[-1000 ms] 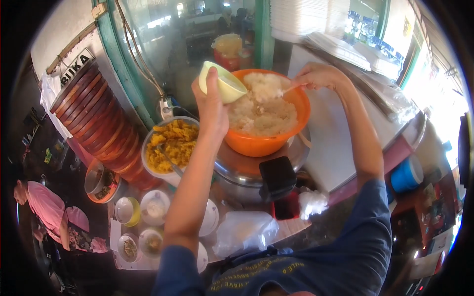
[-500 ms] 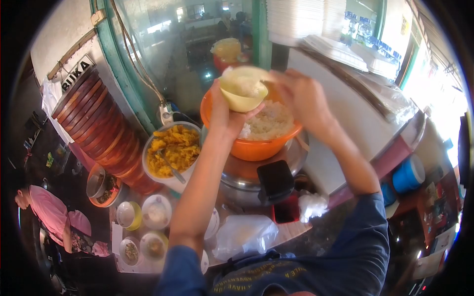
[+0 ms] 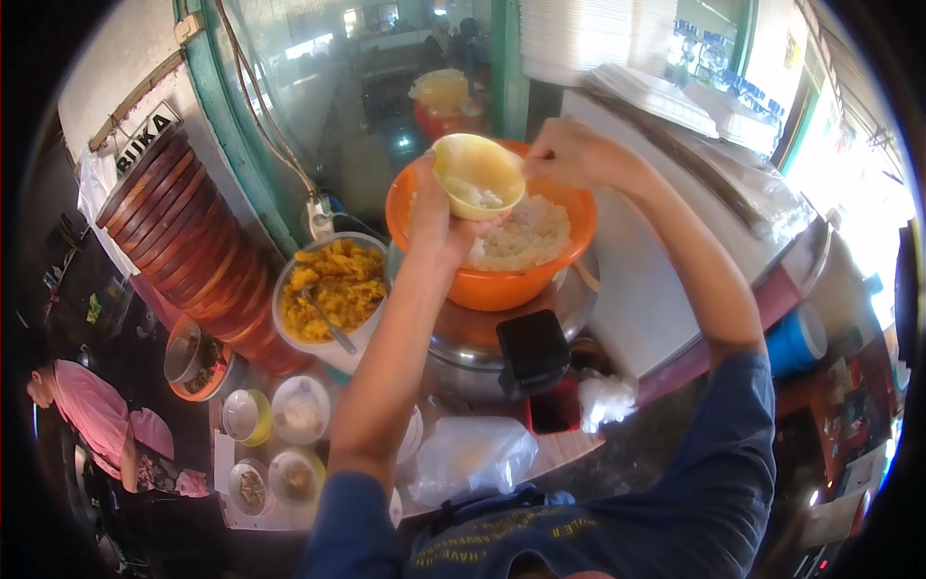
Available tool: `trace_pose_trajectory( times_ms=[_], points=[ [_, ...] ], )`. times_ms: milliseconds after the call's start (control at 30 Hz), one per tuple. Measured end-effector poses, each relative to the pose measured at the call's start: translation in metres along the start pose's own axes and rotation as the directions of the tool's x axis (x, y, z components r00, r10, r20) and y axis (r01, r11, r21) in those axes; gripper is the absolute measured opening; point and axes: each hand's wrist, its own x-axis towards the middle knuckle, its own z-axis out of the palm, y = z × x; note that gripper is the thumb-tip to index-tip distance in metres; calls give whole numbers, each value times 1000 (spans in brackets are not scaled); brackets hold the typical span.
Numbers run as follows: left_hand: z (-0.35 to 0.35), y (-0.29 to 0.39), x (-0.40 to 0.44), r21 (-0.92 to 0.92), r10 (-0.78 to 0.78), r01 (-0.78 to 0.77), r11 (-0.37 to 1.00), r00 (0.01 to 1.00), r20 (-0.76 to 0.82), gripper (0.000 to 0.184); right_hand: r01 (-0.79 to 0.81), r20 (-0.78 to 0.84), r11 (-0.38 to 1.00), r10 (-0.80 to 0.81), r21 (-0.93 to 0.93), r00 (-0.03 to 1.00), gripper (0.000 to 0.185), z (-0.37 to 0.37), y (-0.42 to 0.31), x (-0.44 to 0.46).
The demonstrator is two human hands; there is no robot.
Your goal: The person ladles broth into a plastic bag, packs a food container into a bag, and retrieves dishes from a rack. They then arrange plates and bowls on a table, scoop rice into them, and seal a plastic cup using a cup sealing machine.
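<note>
A small pale-yellow bowl [image 3: 485, 159] is in my left hand [image 3: 436, 207], tilted so its inside faces me. Some white rice sits low in it. Just right of the bowl's rim, my right hand [image 3: 571, 154] is closed; a thin handle may run from it toward the bowl, but I cannot make it out. Below both hands stands an orange basin [image 3: 482, 291] with a mound of white rice [image 3: 531, 234]. It rests on a round metal lid or pot [image 3: 453, 338].
At left are a pot of yellow food [image 3: 333, 280] with a spoon, and a leaning stack of brown wooden rings [image 3: 193, 241]. Several small bowls, a plastic bag [image 3: 473, 458] and a black box [image 3: 533, 349] lie nearer me. A person in pink [image 3: 92, 405] bends at far left.
The bowl has tipped, showing more of its inside. My right hand has drawn slightly up and away from it, and its elbow has swung outward to the right.
</note>
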Motion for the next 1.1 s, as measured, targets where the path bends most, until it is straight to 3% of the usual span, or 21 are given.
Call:
trace_pose_trajectory(
  times_ms=[133,200,233,300,333,400,533,633,700,833,900,933,1000,1033,1100],
  points=[
    [-10,4,6,13,20,-20,1000,1000,-7,59,15,-149,995,-1,94,989,21,9,12,2],
    [-12,11,2,51,138,-134,990,987,-79,63,-124,-349,984,162,127,923,20,0,21,-7],
    [-14,13,2,44,138,-135,990,987,-83,63,-123,-343,985,158,124,926,20,5,22,-7],
    [-18,15,3,15,185,-184,983,979,-90,64,-257,-258,953,211,-161,943,15,32,26,-6],
    [-20,13,4,16,181,-180,984,979,-92,64,-259,-255,953,214,-158,943,15,43,28,-1],
    [-27,9,9,-23,270,-273,962,959,-83,64,-267,-156,890,225,-369,962,15,64,31,14],
    [-21,11,3,-3,302,-303,953,950,-79,61,-235,-68,897,226,-374,972,12,88,41,17],
    [-23,10,7,9,331,-332,943,939,-91,60,-184,-59,949,174,-255,983,12,87,56,11],
    [-24,9,11,-15,321,-324,946,941,-105,58,-92,48,988,98,-121,994,13,77,57,7],
    [-24,9,12,23,321,-321,947,938,-133,63,-136,115,990,133,25,984,20,54,57,7],
    [-29,9,14,62,320,-315,947,938,-135,62,-329,327,932,266,153,907,24,31,61,6],
    [-29,9,14,64,321,-315,947,938,-133,62,-329,325,932,266,154,908,24,21,63,3],
    [-29,9,14,82,322,-313,946,936,-146,62,-475,409,822,334,314,849,25,1,63,-2],
    [-29,9,14,84,323,-314,946,935,-144,62,-474,407,822,334,316,850,25,-10,57,-5],
    [-29,8,14,63,258,-252,966,959,-118,62,-456,181,835,419,309,890,22,-27,45,-11]
  ],
)
